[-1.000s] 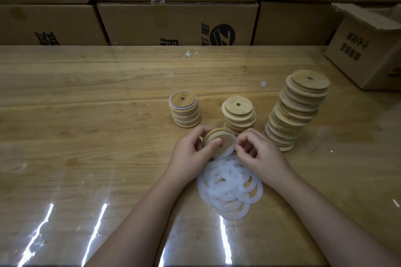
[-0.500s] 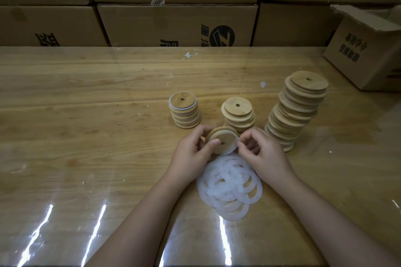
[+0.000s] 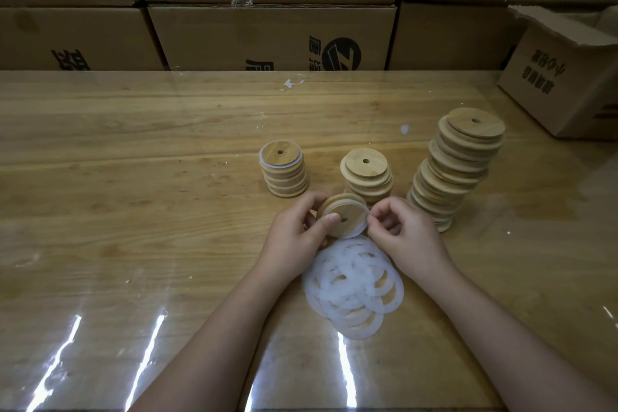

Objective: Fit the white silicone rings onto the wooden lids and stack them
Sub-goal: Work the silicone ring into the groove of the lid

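1. Wooden lid [image 3: 344,216] is held up off the desk [image 3: 133,177], about midway between its left and right edges; the flat face is tilted toward the person, with the centre hole showing beside the thumb
2. Left hand [image 3: 294,227] grips the lid, thumb across the face and fingers curled behind the left rim
3. Right hand [image 3: 406,232] pinches the white ring [image 3: 360,231] at the lid's right rim; the ring shows as a crescent along the lower right edge and looks only partly seated
4. Pile of loose rings [image 3: 354,284] lies flat just on the near-edge side of the hands
5. Toward the far edge: ringed stack [image 3: 283,170] beyond the left hand, short bare stack [image 3: 368,174] straight behind the lid, tall leaning stack [image 3: 458,170] just beside the right hand
6. Key relation: the ringed stack lies left of the lid and toward the far edge. The left hand is nearer and already carries the lid, so it likely does the placing. The lid is round with no long axis, and needs levelling to sit flat on top
7. Risk: the right hand could nudge the tall leaning stack
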{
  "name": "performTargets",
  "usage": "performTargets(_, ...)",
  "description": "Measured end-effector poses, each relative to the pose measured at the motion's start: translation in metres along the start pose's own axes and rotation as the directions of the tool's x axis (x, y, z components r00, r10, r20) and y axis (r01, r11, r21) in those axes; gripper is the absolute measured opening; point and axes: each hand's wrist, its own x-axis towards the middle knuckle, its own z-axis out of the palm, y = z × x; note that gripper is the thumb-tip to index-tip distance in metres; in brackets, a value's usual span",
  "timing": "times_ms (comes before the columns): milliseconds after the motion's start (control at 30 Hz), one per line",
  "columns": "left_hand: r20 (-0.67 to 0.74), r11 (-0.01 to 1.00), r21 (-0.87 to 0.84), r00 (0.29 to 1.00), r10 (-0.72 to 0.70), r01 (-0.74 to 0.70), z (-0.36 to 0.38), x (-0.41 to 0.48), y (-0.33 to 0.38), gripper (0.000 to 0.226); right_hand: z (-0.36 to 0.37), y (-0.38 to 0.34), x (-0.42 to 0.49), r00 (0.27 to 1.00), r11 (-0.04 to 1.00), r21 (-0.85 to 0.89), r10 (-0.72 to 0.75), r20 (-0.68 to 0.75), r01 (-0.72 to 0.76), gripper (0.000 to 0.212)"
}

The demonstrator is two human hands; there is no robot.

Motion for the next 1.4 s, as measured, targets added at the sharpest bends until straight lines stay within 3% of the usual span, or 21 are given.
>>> performTargets(267, 0.037, 1.000, -0.019, 0.999, 0.009, -0.008, -0.0018, -0.0009, -0.0001, 0.015, -0.0031, 0.0014, 0.0009, 0.994, 0.996, 0.075, 0.040, 0.098, -0.048, 0.014)
performTargets(367, 0.038, 0.999, -0.011, 0.998, 0.041, -0.041, -0.0011, -0.0027, 0.0007, 0.019, -0.0051, 0.0002, 0.0010, 0.994, 0.995, 0.103, -0.007, 0.108, -0.005, 0.013)
performTargets(633, -0.004, 0.973, 0.139, 0.983, 0.185, -0.182, 0.0027, -0.0065, 0.0002, 0.017, -0.0042, -0.0033, -0.0009, 0.992, 0.994, 0.082, -0.076, 0.104, 0.068, 0.006)
performTargets(833, -0.059, 0.969, 0.179, 0.981, 0.186, -0.173, 0.0020, -0.0055, 0.0007, 0.031, -0.0041, -0.0040, -0.0014, 0.990, 0.994, 0.093, -0.060, 0.124, 0.048, 0.006)
performTargets(1167, -0.049, 0.986, 0.145, 0.995, 0.091, -0.083, 0.0024, -0.0057, 0.0000, 0.025, -0.0017, -0.0019, -0.0016, 0.988, 0.997, 0.072, -0.016, 0.156, 0.005, 0.017)
performTargets(1400, -0.040, 0.967, 0.214, 0.988, 0.150, -0.138, 0.0020, -0.0042, -0.0016, 0.037, -0.0011, -0.0009, -0.0016, 0.982, 0.999, 0.035, -0.040, 0.184, 0.034, 0.017)
